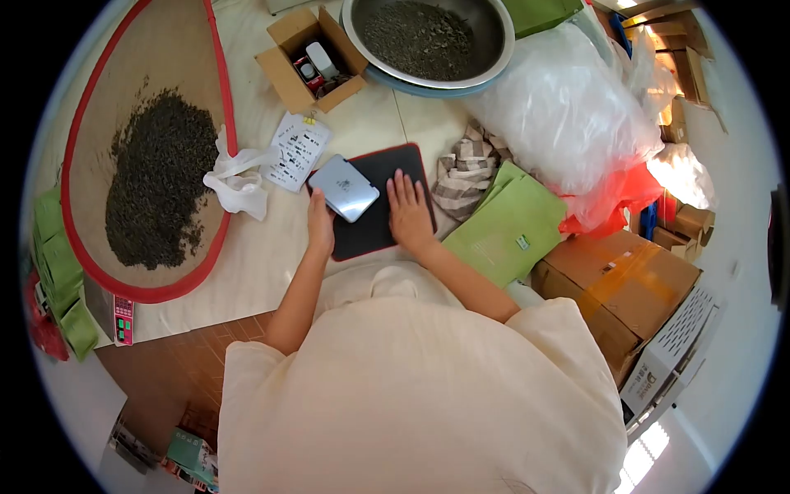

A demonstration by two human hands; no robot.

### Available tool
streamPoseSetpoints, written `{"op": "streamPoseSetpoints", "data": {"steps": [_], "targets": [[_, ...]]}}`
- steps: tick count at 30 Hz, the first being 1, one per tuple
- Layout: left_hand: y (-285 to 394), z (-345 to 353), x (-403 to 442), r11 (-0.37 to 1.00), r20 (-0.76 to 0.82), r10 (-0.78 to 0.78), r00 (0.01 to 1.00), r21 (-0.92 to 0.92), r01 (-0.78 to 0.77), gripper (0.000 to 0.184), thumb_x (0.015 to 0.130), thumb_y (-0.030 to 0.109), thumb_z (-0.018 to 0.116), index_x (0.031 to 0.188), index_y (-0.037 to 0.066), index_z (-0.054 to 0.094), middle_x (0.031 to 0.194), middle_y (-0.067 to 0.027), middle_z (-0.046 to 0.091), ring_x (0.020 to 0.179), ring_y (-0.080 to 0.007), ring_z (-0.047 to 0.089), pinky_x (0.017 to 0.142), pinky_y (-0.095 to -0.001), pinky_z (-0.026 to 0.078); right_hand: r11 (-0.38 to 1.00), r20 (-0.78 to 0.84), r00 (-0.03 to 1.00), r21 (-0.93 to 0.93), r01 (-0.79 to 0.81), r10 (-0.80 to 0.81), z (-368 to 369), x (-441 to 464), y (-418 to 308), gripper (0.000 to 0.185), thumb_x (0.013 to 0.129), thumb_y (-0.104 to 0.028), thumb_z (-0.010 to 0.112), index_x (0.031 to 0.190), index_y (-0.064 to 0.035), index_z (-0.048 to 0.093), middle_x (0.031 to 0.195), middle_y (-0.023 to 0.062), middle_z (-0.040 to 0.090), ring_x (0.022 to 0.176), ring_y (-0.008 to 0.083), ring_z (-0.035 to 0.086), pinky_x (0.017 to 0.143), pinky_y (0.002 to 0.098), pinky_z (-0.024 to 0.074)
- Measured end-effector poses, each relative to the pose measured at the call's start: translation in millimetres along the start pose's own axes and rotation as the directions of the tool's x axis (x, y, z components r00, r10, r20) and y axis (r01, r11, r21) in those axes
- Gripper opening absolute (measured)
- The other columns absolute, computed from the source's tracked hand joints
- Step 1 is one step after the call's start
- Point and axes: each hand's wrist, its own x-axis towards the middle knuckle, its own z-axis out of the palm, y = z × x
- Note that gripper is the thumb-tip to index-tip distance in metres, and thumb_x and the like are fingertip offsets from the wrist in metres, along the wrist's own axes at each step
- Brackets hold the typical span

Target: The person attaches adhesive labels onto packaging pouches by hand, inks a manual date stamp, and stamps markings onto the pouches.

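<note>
While the left hand [322,226] grasped the closed silver case [347,189], the right hand [409,216] lay flat on the black mat [362,237].

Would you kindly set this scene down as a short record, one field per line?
left hand: at the near left side of the silver case
right hand: flat on the mat, fingers spread
case position: over the mat's far left corner
left side: tray holding a dark heap
far side: paper, open carton, bowl
right side: checked cloth, green pouches
</note>
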Motion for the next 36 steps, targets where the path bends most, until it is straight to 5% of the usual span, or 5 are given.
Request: {"op": "streamPoseSetpoints", "data": {"steps": [6, 12, 25, 31, 36], "targets": [[36, -17, -16, 0.997, 0.028, 0.072, 0.997, -0.035, -0.071, 0.053, 0.099, 0.043, 0.034, 0.131, 0.001, 0.038, 0.126, -0.0124, 0.051, 0.114, -0.0213, 0.052, 0.096, -0.0360, 0.041, 0.968, 0.036, 0.985, 0.195, 0.158, -0.168, -7, -24, -48, 0.065, 0.081, -0.026, 0.060, 0.136, 0.0003, 0.036, 0.140, 0.0252, 0.032, 0.123, 0.0350, 0.040, 0.099, 0.0422, 0.0359], [39, 14, -26, 0.985, 0.062, 0.090, 0.994, 0.145, -0.099, 0.047, 0.099, 0.042, 0.038, 0.123, 0.003, 0.046, 0.108, -0.0080, 0.060, 0.093, -0.0157, 0.061, 0.082, -0.0299, 0.048, 0.611, -0.258, 0.905, 0.791, -0.004, 0.340, -68, 8, -21, 0.053, 0.078, -0.022, 0.065, 0.124, 0.0000, 0.048, 0.124, 0.0231, 0.047, 0.107, 0.0404, 0.049, 0.088, 0.0441, 0.0426], [48, 80, -39, 0.988, 0.260, -0.045, 0.964, 0.155, 0.005, 0.049, 0.100, 0.042, 0.035, 0.125, 0.003, 0.049, 0.102, -0.0044, 0.058, 0.091, -0.0119, 0.055, 0.085, -0.0278, 0.046, 0.532, -0.143, 0.926, 0.844, -0.071, 0.350, -49, 18, -5, 0.067, 0.080, -0.038, 0.067, 0.138, -0.0146, 0.042, 0.131, 0.0272, 0.040, 0.114, 0.0423, 0.044, 0.098, 0.0437, 0.0360], [29, 75, 19, 0.987, 0.270, -0.058, 0.961, 0.162, 0.014, 0.041, 0.100, 0.039, 0.034, 0.123, 0.008, 0.050, 0.110, -0.0051, 0.059, 0.098, -0.0144, 0.058, 0.084, -0.0287, 0.047, -0.406, 0.241, 0.916, 0.909, -0.097, 0.322, -58, 41, 37, 0.056, 0.095, -0.040, 0.048, 0.136, -0.0017, 0.042, 0.127, 0.0075, 0.052, 0.118, 0.0181, 0.046, 0.102, 0.0334, 0.0314], [38, 75, 53, 0.982, 0.192, -0.035, 0.981, 0.190, -0.003, 0.035, 0.100, 0.032, 0.039, 0.118, 0.005, 0.053, 0.102, -0.0044, 0.060, 0.088, -0.0119, 0.060, 0.075, -0.0266, 0.050, -0.632, 0.517, 0.776, 0.747, -0.204, 0.360, -51, 60, 92, 0.053, 0.093, -0.045, 0.051, 0.124, -0.0022, 0.050, 0.118, 0.0056, 0.056, 0.108, 0.0158, 0.051, 0.094, 0.0307, 0.0377]]}}
